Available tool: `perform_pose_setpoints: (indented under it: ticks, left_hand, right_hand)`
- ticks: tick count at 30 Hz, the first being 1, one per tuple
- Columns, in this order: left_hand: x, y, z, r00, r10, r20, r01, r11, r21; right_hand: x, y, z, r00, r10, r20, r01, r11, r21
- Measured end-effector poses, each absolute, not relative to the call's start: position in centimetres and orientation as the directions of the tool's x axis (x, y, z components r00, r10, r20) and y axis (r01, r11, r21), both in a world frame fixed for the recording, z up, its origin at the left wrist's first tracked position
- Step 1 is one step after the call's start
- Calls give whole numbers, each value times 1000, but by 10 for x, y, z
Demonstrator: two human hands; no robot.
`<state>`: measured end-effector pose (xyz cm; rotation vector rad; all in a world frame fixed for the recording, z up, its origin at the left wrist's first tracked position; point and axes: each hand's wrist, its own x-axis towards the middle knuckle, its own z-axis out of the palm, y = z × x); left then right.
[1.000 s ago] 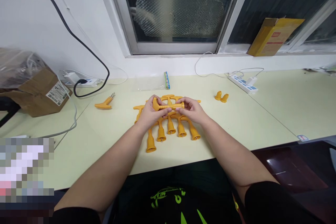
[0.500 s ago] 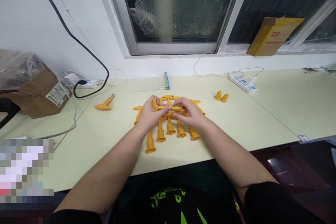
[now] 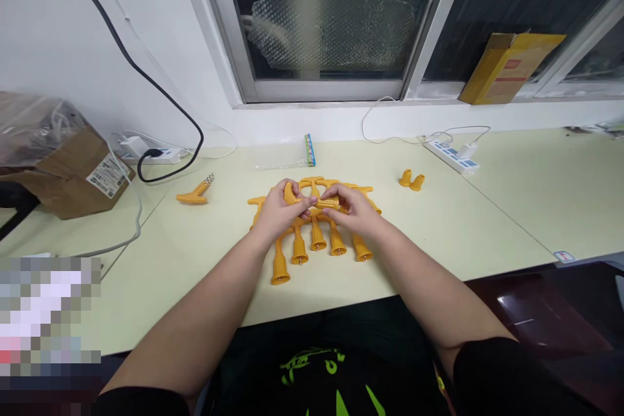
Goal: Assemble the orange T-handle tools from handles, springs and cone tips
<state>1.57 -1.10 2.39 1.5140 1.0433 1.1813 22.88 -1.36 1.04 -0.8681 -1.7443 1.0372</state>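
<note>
My left hand (image 3: 275,213) is closed around the T-shaped handle (image 3: 289,193) of a yellow corkscrew. Fingers of my right hand (image 3: 359,209) grip a yellow bell-shaped sleeve (image 3: 327,203) with ribs along its narrow part. Handle and sleeve are lined up end to end; fingers hide the screw and most of the joint. Beneath and around both hands lie several corkscrews (image 3: 279,266) with sleeves on, metal tips showing in the bells of the front ones. Off to the left is a bare corkscrew (image 3: 195,195), its metal spiral exposed. Two loose sleeves (image 3: 417,182) stand to the right.
Behind the hands lies a clear plastic bag (image 3: 283,155) with a coloured header. A power strip (image 3: 451,155) sits at the right rear. To the left are a cardboard box (image 3: 73,182) and a black cable (image 3: 170,107). A yellow carton (image 3: 511,68) leans against the window.
The sleeve has turned slightly in my right fingers, its ribs now showing. The handle has tilted a little in my left hand. Both hands stay in nearly the same place.
</note>
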Motion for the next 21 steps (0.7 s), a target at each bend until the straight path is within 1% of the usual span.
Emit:
perform_pose_setpoints:
  ticks: [1,2,4,5,6,7,9,11,12,13,14,17,19,21]
  left_hand:
    - [14,-10,23,182,956,229,104,-251,963]
    - [11,-10,23,194,937,292,155,-323,934]
    - [7,-10,21,268,854,446,283,-513,811]
    - [6,-10,20,312,807,501,330,-587,739]
    - [5,-10,19,340,776,531,361,-629,689]
    - [6,-10,18,343,769,539,377,-638,671]
    - [8,-9,17,274,816,509,396,-578,713]
    - [11,-8,17,178,873,454,409,-485,773]
    - [12,-8,17,143,885,444,417,-460,784]
    - [11,-8,17,121,883,454,426,-459,779]
    - [10,-8,17,118,867,485,435,-484,759]
    - [6,-10,17,179,790,586,444,-596,669]
    - [4,-10,16,211,800,561,438,-591,677]
    - [6,-9,13,219,852,476,418,-523,743]
  right_hand:
    - [228,-13,9,-355,889,291,94,343,-935]
    - [227,-12,7,-369,905,211,58,249,-967]
    - [226,-9,5,-451,892,26,11,35,-999]
    - [226,-9,5,-499,866,-33,8,-34,-999]
    - [227,-9,5,-531,846,-47,7,-51,-999]
    - [229,-9,6,-542,840,-12,7,-10,-1000]
    - [231,-11,9,-513,844,155,31,199,-980]
    - [233,-13,11,-458,830,319,110,409,-906]
    - [233,-13,11,-443,824,354,150,457,-877]
    - [232,-14,10,-439,826,353,166,461,-872]
    - [232,-14,9,-446,834,325,151,428,-891]
    - [229,-14,6,-548,813,196,23,249,-968]
    - [229,-15,5,-611,774,166,-25,191,-981]
    - [228,-17,7,-625,760,178,22,245,-969]
